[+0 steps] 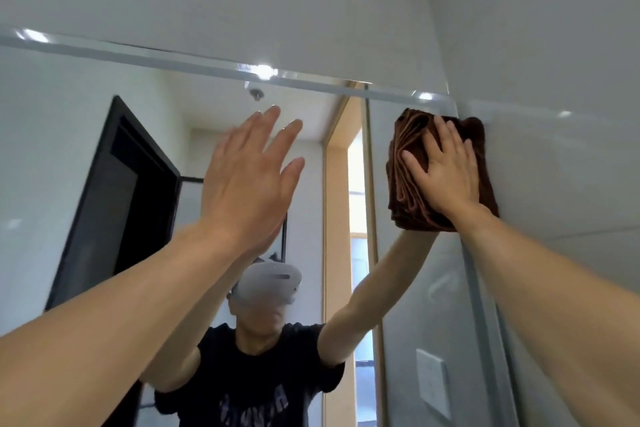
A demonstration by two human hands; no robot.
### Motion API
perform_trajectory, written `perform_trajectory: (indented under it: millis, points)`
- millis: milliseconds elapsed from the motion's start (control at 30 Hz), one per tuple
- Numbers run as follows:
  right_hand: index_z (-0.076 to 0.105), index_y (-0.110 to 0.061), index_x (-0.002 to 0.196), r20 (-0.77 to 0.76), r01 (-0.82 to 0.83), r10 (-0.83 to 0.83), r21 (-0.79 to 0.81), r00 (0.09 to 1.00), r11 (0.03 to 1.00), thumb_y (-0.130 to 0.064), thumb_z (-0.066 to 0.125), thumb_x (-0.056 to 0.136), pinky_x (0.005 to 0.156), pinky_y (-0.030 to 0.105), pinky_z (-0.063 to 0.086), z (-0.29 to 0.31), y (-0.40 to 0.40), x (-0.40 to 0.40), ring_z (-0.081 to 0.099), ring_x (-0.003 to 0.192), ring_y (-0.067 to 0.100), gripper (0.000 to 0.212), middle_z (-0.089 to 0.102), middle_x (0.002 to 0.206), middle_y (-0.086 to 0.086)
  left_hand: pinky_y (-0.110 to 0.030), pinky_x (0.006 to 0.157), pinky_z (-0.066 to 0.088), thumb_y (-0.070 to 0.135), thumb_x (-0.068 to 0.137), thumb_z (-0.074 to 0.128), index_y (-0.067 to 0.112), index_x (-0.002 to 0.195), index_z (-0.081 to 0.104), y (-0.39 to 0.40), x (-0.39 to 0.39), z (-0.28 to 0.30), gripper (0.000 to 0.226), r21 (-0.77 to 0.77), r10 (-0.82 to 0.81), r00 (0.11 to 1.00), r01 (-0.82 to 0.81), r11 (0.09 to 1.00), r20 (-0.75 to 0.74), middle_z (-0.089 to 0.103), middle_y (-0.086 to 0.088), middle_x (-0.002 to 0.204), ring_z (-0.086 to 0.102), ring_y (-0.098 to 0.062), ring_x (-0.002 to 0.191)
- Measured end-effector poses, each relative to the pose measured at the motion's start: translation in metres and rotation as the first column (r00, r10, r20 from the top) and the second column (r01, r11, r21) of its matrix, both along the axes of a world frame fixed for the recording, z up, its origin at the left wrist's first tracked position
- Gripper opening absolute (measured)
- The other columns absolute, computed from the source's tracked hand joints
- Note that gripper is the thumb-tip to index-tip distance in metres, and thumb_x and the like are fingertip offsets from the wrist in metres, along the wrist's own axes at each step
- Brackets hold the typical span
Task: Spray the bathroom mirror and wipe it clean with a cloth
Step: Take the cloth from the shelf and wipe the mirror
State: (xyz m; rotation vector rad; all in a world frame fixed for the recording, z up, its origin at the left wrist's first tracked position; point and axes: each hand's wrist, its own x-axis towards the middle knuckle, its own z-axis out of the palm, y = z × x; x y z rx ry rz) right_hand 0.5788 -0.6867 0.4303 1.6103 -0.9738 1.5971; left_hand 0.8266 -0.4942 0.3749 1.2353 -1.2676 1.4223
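Blurring at the fingertips, the left hand [249, 177] is raised flat, holding nothing | right hand [446, 173], fingers spread straight, is pressing the folded brown cloth [408, 191] against the mirror [69, 149] at 2 o'clock, hiding its corner.

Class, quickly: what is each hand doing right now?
Left hand: open, fingers straight, holding nothing.
Right hand: open, flat, pressing the brown cloth against the mirror.

Pale grey wall tiles [311, 3] fill the space above and to the right. Reflected in the glass are a dark door frame [104, 204], a light wooden doorway [337, 218], a white wall switch [433, 381] and a small ceiling fitting [255, 94].
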Motion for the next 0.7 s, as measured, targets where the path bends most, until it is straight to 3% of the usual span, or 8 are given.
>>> perform_trajectory:
  millis: [200, 333, 433, 700]
  points:
    - [0.031, -0.02, 0.154, 0.063, -0.029, 0.028, 0.021, 0.998, 0.999, -0.067, 0.018, 0.093, 0.124, 0.05, 0.005, -0.036, 0.006, 0.016, 0.006, 0.154, 0.023, 0.078, 0.012, 0.167, 0.005, -0.048, 0.118, 0.027, 0.043, 0.103, 0.028, 0.025, 0.15, 0.038, 0.035, 0.044, -0.02, 0.051, 0.008, 0.107, 0.994, -0.108, 0.994, 0.024, 0.033, -0.005, 0.16, 0.031, -0.026, 0.147]
    - [0.029, -0.019, 0.155, 0.074, -0.041, 0.038, 0.038, 0.997, 0.998, -0.066, 0.018, 0.094, 0.124, 0.053, 0.007, -0.054, 0.03, 0.059, 0.005, 0.154, 0.025, 0.078, 0.01, 0.167, 0.006, -0.05, 0.118, 0.027, 0.037, 0.102, 0.032, 0.018, 0.147, 0.044, 0.074, 0.117, -0.041, 0.05, 0.022, 0.174, 0.98, -0.173, 0.985, -0.092, 0.038, -0.01, 0.156, 0.035, -0.031, 0.144]
    - [0.026, -0.02, 0.156, 0.02, -0.049, 0.049, 0.01, 0.999, 0.999, -0.066, 0.018, 0.094, 0.123, 0.054, 0.007, -0.062, 0.06, 0.11, 0.004, 0.154, 0.026, 0.077, 0.01, 0.167, 0.008, -0.05, 0.118, 0.028, 0.032, 0.103, 0.041, 0.018, 0.148, 0.045, 0.102, 0.163, -0.063, 0.047, 0.045, 0.219, 0.948, -0.214, 0.976, -0.229, 0.037, -0.011, 0.157, 0.035, -0.032, 0.144]
    - [0.021, -0.03, 0.157, -0.155, -0.153, 0.136, -0.101, 0.978, 0.983, -0.065, 0.026, 0.095, 0.122, 0.056, 0.007, -0.069, 0.175, 0.303, 0.007, 0.154, 0.028, 0.072, 0.013, 0.167, 0.008, -0.049, 0.113, 0.036, 0.032, 0.102, 0.04, 0.014, 0.142, 0.049, 0.168, 0.235, -0.108, 0.045, 0.031, 0.232, 0.907, -0.236, 0.971, -0.351, 0.043, -0.013, 0.152, 0.041, -0.032, 0.14]
